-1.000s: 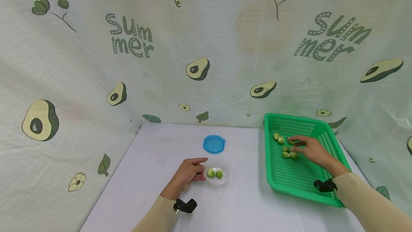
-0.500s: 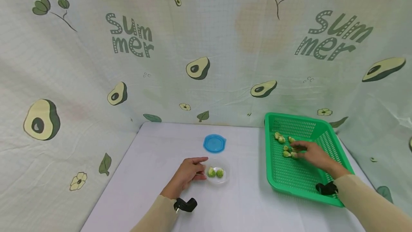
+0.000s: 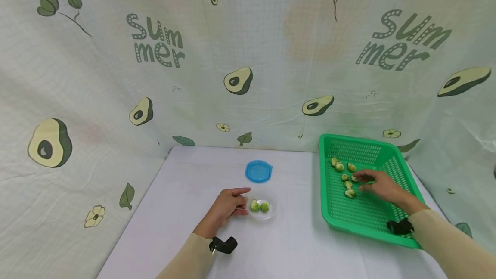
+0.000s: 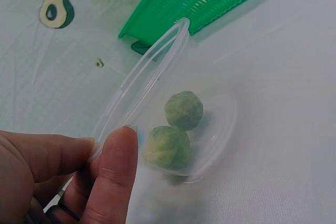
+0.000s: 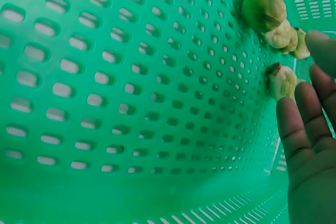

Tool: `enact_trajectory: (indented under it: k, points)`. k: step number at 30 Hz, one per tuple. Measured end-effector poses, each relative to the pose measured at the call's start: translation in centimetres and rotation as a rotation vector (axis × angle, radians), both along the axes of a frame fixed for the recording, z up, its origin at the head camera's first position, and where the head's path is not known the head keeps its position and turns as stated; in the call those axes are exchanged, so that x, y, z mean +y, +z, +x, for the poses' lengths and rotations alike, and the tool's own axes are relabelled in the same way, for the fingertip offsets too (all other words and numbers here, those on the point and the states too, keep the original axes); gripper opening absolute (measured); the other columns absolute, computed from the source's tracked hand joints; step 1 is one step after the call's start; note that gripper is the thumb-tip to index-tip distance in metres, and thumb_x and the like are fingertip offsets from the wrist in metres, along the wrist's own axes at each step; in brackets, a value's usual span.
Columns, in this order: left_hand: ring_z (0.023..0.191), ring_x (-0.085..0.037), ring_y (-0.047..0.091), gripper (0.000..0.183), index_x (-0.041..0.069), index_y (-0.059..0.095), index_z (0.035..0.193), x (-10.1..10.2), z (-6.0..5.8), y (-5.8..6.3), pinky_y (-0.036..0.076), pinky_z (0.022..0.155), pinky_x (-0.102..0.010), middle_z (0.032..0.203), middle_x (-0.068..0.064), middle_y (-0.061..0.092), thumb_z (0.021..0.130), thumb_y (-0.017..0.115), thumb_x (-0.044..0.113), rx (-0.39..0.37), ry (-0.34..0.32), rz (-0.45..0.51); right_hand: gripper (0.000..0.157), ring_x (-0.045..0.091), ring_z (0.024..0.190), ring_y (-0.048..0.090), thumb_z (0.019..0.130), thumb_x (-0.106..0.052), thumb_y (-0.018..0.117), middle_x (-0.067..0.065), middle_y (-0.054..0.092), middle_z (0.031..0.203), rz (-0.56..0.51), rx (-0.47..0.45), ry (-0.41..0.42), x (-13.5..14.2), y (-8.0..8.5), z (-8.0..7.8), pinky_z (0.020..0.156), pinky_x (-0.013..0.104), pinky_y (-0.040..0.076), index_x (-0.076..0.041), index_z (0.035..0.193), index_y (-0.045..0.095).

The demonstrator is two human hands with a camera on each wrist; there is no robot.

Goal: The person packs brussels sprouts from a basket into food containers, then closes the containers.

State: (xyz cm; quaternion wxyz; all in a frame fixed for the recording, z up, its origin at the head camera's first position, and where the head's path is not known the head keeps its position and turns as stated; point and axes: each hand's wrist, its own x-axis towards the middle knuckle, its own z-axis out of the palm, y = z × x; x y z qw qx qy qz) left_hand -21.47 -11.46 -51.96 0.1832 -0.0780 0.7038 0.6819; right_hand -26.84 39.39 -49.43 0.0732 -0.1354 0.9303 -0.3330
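My left hand (image 3: pixel 228 208) pinches the rim of a clear plastic bowl (image 4: pixel 223 145) between thumb and finger. Two green Brussels sprouts (image 4: pixel 184 110) lie side by side inside the bowl. Over at the right, my right hand (image 3: pixel 381 185) reaches into a green basket (image 3: pixel 326 201), fingers loosely bent and parted from the thumb. Its fingertips are right at a Brussels sprout (image 5: pixel 283 82) on the basket floor. More Brussels sprouts (image 3: pixel 350 193) lie scattered around there, in the basket's left half.
Behind the bowl, a blue lid (image 3: pixel 258 171) with a small tab lies flat on the white table (image 3: pixel 298 227). A printed cloth (image 3: pixel 271 55) hangs behind the table and along its sides. The basket's raised walls surround the right hand.
The right hand first dipped in among the sprouts, then drew slightly right. A few sprouts have shifted, one of them toward the front. The left hand and bowl have stayed in place.
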Motion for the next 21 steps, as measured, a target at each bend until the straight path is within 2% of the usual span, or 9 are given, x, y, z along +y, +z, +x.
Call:
enact_trajectory:
  k: [5, 9, 16, 21]
  points:
    - [0.078, -0.015, 0.063, 0.044, 0.005, 0.066, 0.143, 0.0, 0.0, 0.0, 0.067, 0.073, -0.03, 0.091, -0.008, 0.063, 0.099, 0.065, 0.002, -0.003, 0.0, -0.005, 0.05, 0.042, 0.118, 0.062, 0.095, -0.016, 0.078, 0.025, 0.065, 0.135, -0.002, -0.016, 0.028, 0.1, 0.0, 0.3, 0.087, 0.036, 0.058, 0.003, 0.138, 0.063]
    - [0.078, -0.016, 0.063, 0.044, 0.005, 0.066, 0.143, -0.1, 0.1, 0.1, 0.067, 0.073, -0.03, 0.092, -0.008, 0.063, 0.1, 0.065, 0.002, 0.0, 0.002, -0.011, 0.048, 0.033, 0.113, 0.062, 0.094, -0.019, 0.08, 0.023, 0.065, 0.135, -0.003, -0.047, 0.068, -0.3, 0.0, 0.5, 0.081, 0.028, 0.056, 0.0, 0.136, 0.067]
    - [0.077, -0.015, 0.062, 0.044, 0.005, 0.065, 0.144, -0.2, 0.0, -0.2, 0.067, 0.074, -0.03, 0.091, -0.007, 0.062, 0.1, 0.065, 0.003, -0.005, -0.001, 0.005, 0.042, 0.01, 0.099, 0.06, 0.092, -0.019, 0.082, 0.017, 0.067, 0.128, -0.039, -0.098, 0.167, -0.2, -1.0, 0.4, 0.077, 0.026, 0.054, -0.003, 0.129, 0.071]
    - [0.077, -0.015, 0.063, 0.044, 0.006, 0.066, 0.143, -0.2, 0.1, -0.2, 0.067, 0.075, -0.03, 0.09, -0.007, 0.062, 0.099, 0.065, 0.002, -0.006, 0.004, 0.014, 0.041, 0.013, 0.104, 0.063, 0.091, -0.02, 0.082, 0.017, 0.07, 0.124, -0.024, -0.102, 0.19, -0.1, -1.4, 0.2, 0.08, 0.024, 0.055, -0.001, 0.127, 0.072]
